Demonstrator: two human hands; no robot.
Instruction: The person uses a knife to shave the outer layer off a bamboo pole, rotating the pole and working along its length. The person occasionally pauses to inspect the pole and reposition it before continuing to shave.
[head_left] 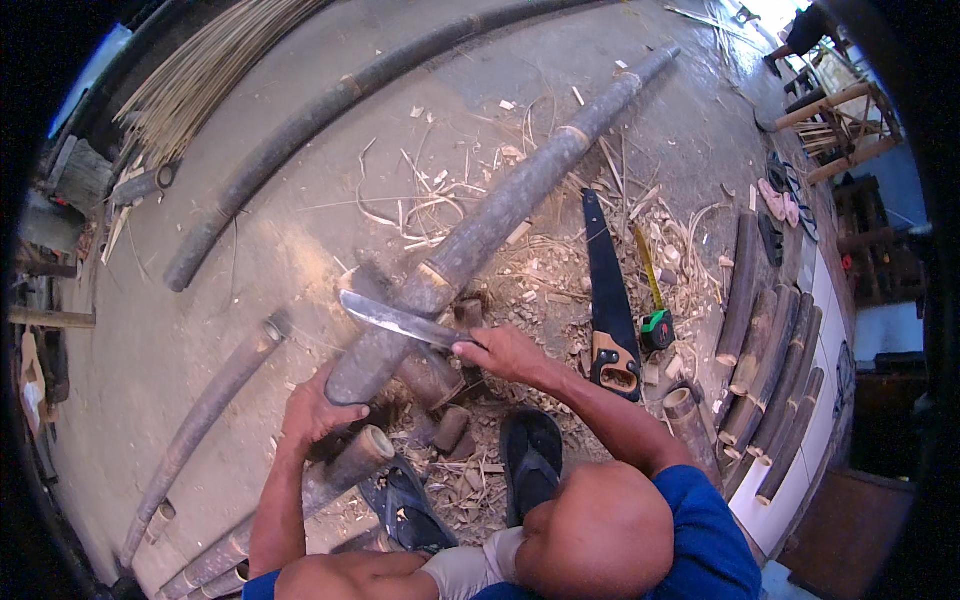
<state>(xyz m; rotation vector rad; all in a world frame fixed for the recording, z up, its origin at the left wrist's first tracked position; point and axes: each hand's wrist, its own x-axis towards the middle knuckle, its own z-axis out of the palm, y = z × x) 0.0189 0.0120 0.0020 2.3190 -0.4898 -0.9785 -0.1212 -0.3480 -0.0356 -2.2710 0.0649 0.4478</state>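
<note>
A long, thick bamboo pole [505, 205] slants from near my feet up toward the far right. My left hand [318, 408] grips its near end, thumb on the rim. In my right hand [505, 355] is a machete [395, 321], held by its handle. Its bare blade points left across the pole, close to a pale ring at a joint. Whether the edge touches the pole, I cannot tell. Beneath the near end lie short bamboo pieces [430, 378], partly hidden by the pole and my hands.
A handsaw [608, 290] and a green tape measure [657, 328], partly pulled out, lie among wood shavings [550, 270] on the right. Cut bamboo lengths [770, 360] are grouped farther right. Another long bamboo pole [290, 150] and thin strips [210, 80] lie at the far left.
</note>
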